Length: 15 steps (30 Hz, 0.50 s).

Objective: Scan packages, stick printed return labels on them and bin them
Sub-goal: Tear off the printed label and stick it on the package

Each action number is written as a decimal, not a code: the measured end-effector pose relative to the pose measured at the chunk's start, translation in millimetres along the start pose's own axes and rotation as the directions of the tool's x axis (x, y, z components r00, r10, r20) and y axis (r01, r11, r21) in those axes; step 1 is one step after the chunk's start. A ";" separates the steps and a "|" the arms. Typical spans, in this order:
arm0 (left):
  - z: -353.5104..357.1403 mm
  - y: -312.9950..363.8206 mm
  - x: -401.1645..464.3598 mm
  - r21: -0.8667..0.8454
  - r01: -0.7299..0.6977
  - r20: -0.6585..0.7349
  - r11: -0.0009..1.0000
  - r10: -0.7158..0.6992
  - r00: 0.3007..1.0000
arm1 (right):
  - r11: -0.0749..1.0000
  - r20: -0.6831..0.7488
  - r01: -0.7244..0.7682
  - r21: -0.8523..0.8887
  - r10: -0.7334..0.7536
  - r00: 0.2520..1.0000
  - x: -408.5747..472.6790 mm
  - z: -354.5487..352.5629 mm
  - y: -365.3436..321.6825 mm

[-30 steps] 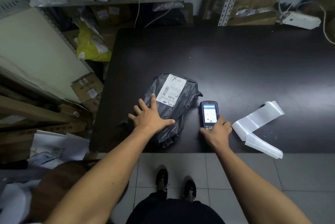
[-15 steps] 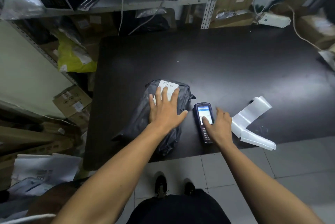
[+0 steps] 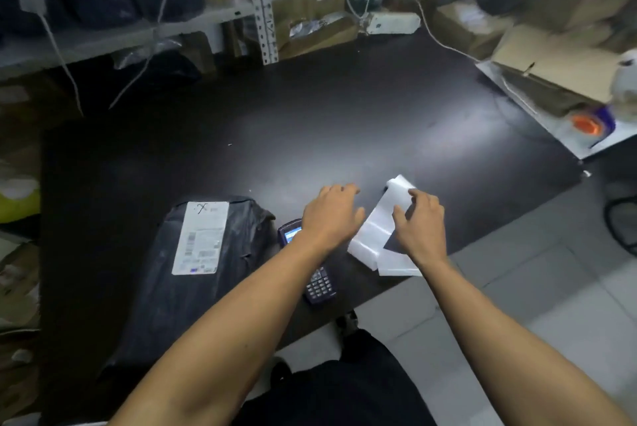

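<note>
1. The grey poly mailer package [image 3: 193, 274] lies flat on the dark tabletop [image 3: 310, 136] near its front edge, with a white shipping label [image 3: 201, 238] face up on its top. Neither hand touches it.
2. Just to its right lies the handheld scanner [image 3: 315, 274], screen lit and keypad toward the person; the left forearm crosses over its middle.
3. Right of the scanner lies the strip of blank label backing [image 3: 374, 236], white, folded and partly curled up off the tabletop.
4. The left hand [image 3: 332, 215] hovers above the strip's left edge, fingers loosely bent and holding nothing.
5. The right hand [image 3: 422, 222] is on the strip, its fingers curled over the raised upper part; it appears to pinch the paper, though the thumb's contact is hidden.
6. Judgement: the step in hand looks like taking up the label strip to peel or sort it for the package.
7. Risks from here: the light, curled strip could slide or fold onto itself if pulled one-handed; a peeled label could stick to fingers or crease; the left forearm could nudge the scanner off the near edge.
8. Farther out stand metal shelving [image 3: 262, 2], cardboard boxes [image 3: 555, 57] and a power strip [image 3: 391, 22].
</note>
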<state>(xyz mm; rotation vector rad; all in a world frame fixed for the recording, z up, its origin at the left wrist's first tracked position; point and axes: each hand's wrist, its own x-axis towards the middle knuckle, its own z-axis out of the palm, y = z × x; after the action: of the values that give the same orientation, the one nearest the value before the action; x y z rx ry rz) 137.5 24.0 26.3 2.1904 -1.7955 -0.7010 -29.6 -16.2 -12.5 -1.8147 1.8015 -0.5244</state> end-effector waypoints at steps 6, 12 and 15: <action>34.8 31.1 58.9 -0.085 0.079 0.134 0.993 -0.067 0.989 | 1.000 0.138 -0.010 -0.023 0.013 0.990 60.5 -9.0 28.8; 66.3 41.1 92.5 -0.288 0.196 0.176 0.937 -0.149 0.973 | 0.988 0.312 0.134 -0.076 -0.104 0.944 71.4 1.7 45.3; 75.6 38.1 100.7 -0.397 0.276 0.162 0.875 -0.229 0.960 | 0.972 0.321 0.227 -0.057 -0.198 0.926 62.8 6.3 53.3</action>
<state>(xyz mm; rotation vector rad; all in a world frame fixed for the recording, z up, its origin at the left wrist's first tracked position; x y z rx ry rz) 81.4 -72.5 -43.4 2.1342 -1.2537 -1.1636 -65.5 -76.8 -55.6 -2.0401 1.4460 -0.2147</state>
